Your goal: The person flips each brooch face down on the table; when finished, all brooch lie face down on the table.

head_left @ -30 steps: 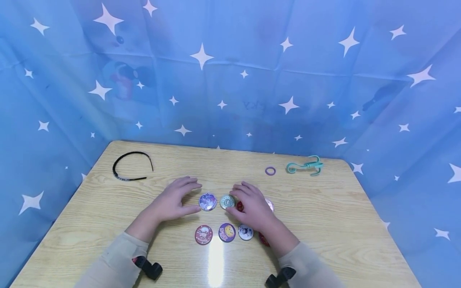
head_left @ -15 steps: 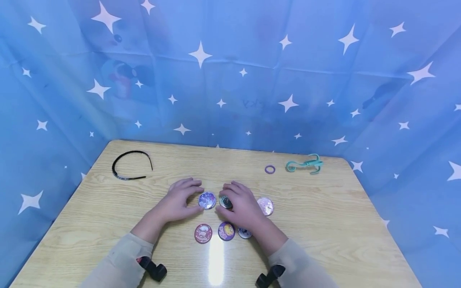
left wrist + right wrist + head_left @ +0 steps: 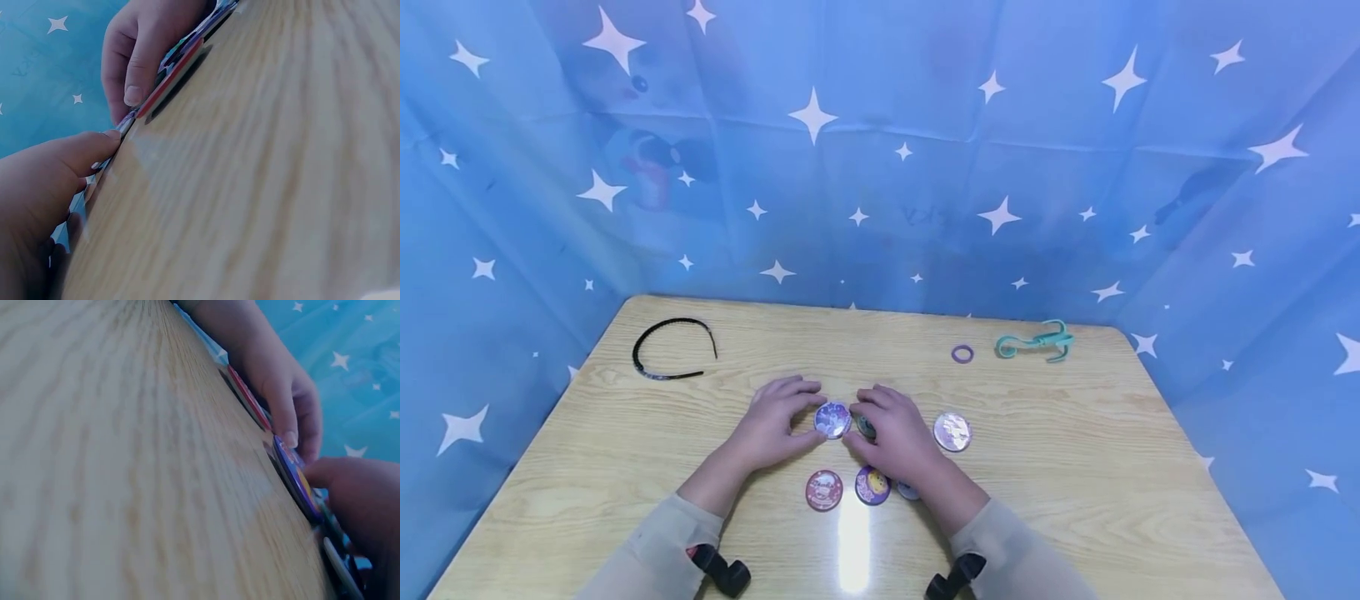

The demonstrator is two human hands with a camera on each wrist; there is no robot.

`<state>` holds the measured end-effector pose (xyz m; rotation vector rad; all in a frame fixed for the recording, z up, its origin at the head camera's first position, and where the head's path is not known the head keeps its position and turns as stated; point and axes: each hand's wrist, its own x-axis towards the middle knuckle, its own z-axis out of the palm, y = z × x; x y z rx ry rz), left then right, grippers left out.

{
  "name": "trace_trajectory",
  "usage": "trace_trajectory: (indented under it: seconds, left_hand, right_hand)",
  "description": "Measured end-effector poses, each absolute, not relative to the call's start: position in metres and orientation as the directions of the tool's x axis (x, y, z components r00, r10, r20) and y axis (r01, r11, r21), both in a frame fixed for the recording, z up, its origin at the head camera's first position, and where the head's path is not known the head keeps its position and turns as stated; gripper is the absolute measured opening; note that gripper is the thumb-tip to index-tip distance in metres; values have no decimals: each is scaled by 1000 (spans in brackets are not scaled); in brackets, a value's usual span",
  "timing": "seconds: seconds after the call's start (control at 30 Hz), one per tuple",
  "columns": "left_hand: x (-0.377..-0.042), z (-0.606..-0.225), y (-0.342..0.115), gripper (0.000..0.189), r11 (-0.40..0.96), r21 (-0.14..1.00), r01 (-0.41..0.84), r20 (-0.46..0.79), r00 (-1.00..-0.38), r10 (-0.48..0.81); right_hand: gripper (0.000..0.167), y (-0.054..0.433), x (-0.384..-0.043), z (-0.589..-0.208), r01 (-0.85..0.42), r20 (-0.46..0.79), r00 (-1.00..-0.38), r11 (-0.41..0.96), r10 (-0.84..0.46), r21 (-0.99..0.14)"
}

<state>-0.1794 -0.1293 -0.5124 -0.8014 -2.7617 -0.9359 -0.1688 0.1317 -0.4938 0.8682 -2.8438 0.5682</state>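
Round button badges lie on the table. In the head view, my left hand [image 3: 775, 423] holds a purple-blue badge [image 3: 832, 420] at its left side, thumb at the near edge and fingers at the far edge. My right hand [image 3: 893, 429] arches over a teal badge [image 3: 865, 427], mostly hidden under it; its fingertips reach the right edge of the purple-blue badge, without a visible grip. Nearer lie a red badge [image 3: 824, 490], a purple badge with a yellow figure [image 3: 872, 485] and a pale badge [image 3: 907, 491] partly behind the right wrist. A pink glittery badge [image 3: 952, 432] lies to the right.
On the wooden table [image 3: 1075, 467], a black headband [image 3: 647, 372] lies at the back left. A purple ring-shaped band [image 3: 962, 354] and a teal hair claw [image 3: 1037, 341] are at the back right. A blue starry curtain [image 3: 880, 167] hangs behind.
My right hand has moved left, covering more of the teal badge and uncovering the pink one. My left hand has shifted slightly right, closer around the purple-blue badge. The badges appear nearly still.
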Motion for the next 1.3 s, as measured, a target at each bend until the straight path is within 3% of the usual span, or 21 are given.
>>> trace_trajectory:
  seconds: [0.4, 1.03, 1.3]
  left_hand:
    - [-178, -511, -129, 50, 656, 533, 535, 281, -843, 459]
    - [-176, -508, -125, 45, 580, 659, 479, 282, -872, 400]
    - [-177, -508, -124, 44, 534, 700, 473, 294, -873, 388]
  right_hand:
    - [48, 131, -166, -499, -544, 235, -839, 760, -491, -356]
    - [51, 127, -168, -497, -483, 164, -873, 771, -459, -415]
    - [49, 131, -167, -498, -529, 266, -849, 709, -457, -468]
